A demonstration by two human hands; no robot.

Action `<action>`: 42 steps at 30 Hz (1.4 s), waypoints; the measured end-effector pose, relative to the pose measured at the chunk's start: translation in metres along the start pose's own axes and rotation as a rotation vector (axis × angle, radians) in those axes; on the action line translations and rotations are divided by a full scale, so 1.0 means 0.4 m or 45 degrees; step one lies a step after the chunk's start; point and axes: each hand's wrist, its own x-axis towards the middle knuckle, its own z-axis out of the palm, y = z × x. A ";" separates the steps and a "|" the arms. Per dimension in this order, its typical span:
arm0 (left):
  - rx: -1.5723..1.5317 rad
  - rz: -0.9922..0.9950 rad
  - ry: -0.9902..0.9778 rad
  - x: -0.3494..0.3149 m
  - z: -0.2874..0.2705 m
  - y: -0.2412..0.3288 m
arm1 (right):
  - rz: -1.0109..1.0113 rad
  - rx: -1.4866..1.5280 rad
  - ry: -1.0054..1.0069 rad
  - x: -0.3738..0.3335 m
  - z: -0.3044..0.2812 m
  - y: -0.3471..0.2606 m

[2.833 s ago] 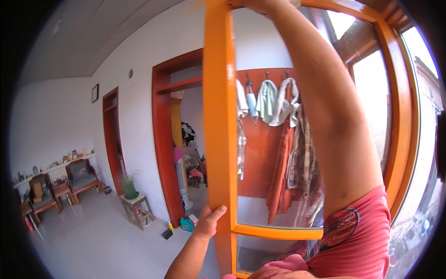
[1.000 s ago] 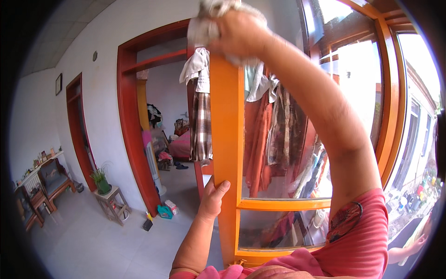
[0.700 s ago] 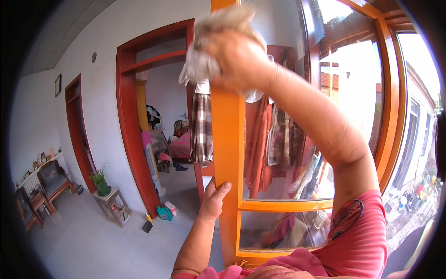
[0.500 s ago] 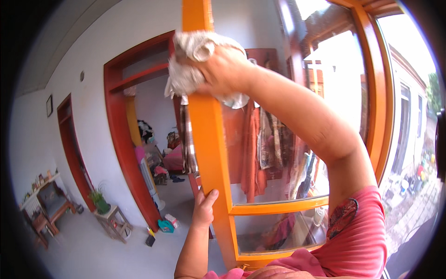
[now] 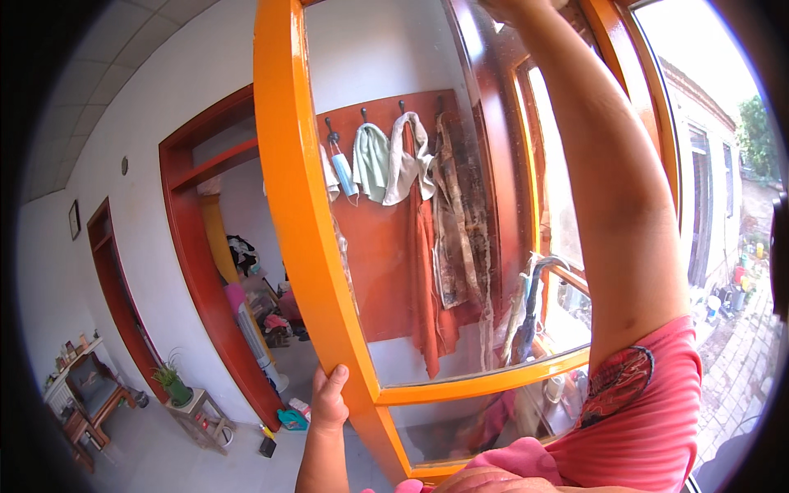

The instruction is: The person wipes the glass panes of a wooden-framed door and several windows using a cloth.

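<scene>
An orange-framed glass door (image 5: 308, 222) stands open in front of me. My left hand (image 5: 329, 398) grips the outer edge of its frame low down, with the thumb on the near face and the other fingers behind. My right arm reaches up across the glass pane (image 5: 394, 74). Only part of my right hand (image 5: 519, 8) shows at the top edge of the view, close to the upper glass. Its fingers are cut off, so I cannot see what they hold. A lower, smaller pane (image 5: 460, 431) sits beneath the orange crossbar (image 5: 493, 382).
Through the glass, a red rack (image 5: 374, 246) holds cloths and clothes, with an umbrella (image 5: 532, 308) nearby. At left are a red doorway (image 5: 193, 271), a potted plant (image 5: 171, 384) on a small stool (image 5: 201, 411), and a chair (image 5: 94, 390). A brick-paved yard (image 5: 731, 361) lies at right.
My right hand has moved up and right from the door's upright, and the whitish cloth it held has left view. My left hand stays on the frame. The view has shifted rightward.
</scene>
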 end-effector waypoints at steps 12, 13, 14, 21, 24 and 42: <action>0.096 -0.013 0.075 0.012 -0.039 -0.030 | 0.039 -0.189 -0.476 -0.104 -0.210 0.434; 0.124 -0.016 0.075 0.013 -0.045 -0.037 | 0.106 0.032 -0.551 -0.118 -0.218 0.458; 0.127 -0.023 0.086 0.008 -0.053 -0.026 | 0.182 0.266 -0.602 -0.122 -0.224 0.470; 0.075 -0.011 0.167 0.015 -0.048 -0.046 | -0.060 0.127 -0.732 -0.223 -0.468 0.431; 0.111 -0.054 0.275 -0.002 -0.068 -0.045 | 0.081 0.146 -0.700 -0.411 -0.513 0.432; 0.162 -0.113 0.456 0.000 -0.030 -0.008 | 1.244 0.276 -0.623 -1.207 -1.236 0.312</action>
